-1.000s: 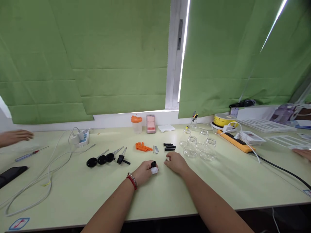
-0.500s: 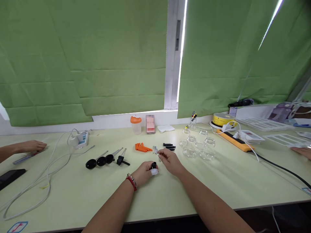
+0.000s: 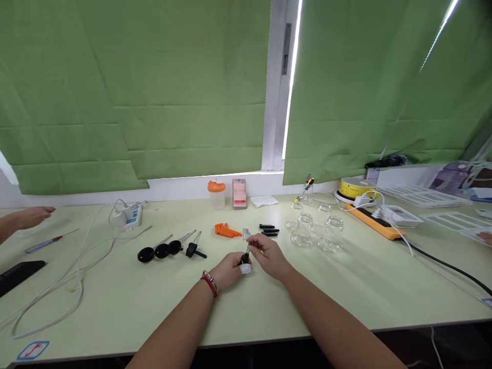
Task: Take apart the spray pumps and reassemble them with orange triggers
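Far left, a co-worker's hand [image 3: 33, 217] over the worktop [image 3: 126, 312]; below it, a screwdriver [image 3: 48, 243] lying with its tip pointing right, and a dark flat object [image 3: 19, 277] at the edge of view. Next, a white power strip [image 3: 134, 216] with plugs and loose pale cables [image 3: 79, 266]. Three round black pieces [image 3: 162, 250] with metal rods lie in a row; a black piece with a side handle [image 3: 192, 250] sits just right of them. Orange-lidded cup [image 3: 217, 196] stands behind the orange levers [image 3: 226, 230].

Centre: left hand [image 3: 228, 270], fingers pressed around a small black part [image 3: 245, 259], open end up. Right hand [image 3: 271, 256] meets it from the right, thumb and fingers pinching a small spring [image 3: 248, 248], upright at the mouth of the black part; depth of entry cannot be told. Silver pins [image 3: 246, 233] lie just beyond the fingertips, black stems [image 3: 268, 230] to their right.

Further right: clear glass vessels [image 3: 303, 238] in a cluster, then a yellow round container [image 3: 355, 187] behind an orange power strip [image 3: 372, 221]. Another hand [image 3: 485, 237], partly visible, at the right edge
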Motion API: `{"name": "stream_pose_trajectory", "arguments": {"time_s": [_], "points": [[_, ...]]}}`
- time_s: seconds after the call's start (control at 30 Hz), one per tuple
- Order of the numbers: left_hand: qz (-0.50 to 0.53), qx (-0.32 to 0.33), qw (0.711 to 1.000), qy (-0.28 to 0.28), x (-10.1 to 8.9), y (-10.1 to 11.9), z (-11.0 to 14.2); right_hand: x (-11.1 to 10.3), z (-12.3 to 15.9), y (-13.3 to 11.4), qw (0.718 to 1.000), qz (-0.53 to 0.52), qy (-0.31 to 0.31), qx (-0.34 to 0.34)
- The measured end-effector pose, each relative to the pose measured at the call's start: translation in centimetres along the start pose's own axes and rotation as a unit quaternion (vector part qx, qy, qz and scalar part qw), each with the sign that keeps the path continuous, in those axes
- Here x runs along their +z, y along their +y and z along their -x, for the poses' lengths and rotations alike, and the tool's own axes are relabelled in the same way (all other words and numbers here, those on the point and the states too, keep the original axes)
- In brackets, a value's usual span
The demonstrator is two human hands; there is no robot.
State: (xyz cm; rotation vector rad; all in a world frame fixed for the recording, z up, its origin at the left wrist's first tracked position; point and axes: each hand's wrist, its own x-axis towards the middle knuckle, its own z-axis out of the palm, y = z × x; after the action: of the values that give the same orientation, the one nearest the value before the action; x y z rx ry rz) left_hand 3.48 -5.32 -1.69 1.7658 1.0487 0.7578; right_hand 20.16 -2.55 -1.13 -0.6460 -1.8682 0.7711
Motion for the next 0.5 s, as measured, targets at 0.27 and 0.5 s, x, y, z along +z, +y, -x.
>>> {"name": "stream_pose_trajectory", "arguments": {"time_s": [0.27,0.5], "points": [[0.012,0.021,1.000,-0.007,0.03,-0.34,-0.21,0.33,0.17,0.06,0.999,0.000,-0.038,0.024],[0.027,0.021,0.999,-0.006,0.00,-0.23,-0.23,-0.02,0.12,-0.01,0.993,0.084,-0.081,-0.021]]}}
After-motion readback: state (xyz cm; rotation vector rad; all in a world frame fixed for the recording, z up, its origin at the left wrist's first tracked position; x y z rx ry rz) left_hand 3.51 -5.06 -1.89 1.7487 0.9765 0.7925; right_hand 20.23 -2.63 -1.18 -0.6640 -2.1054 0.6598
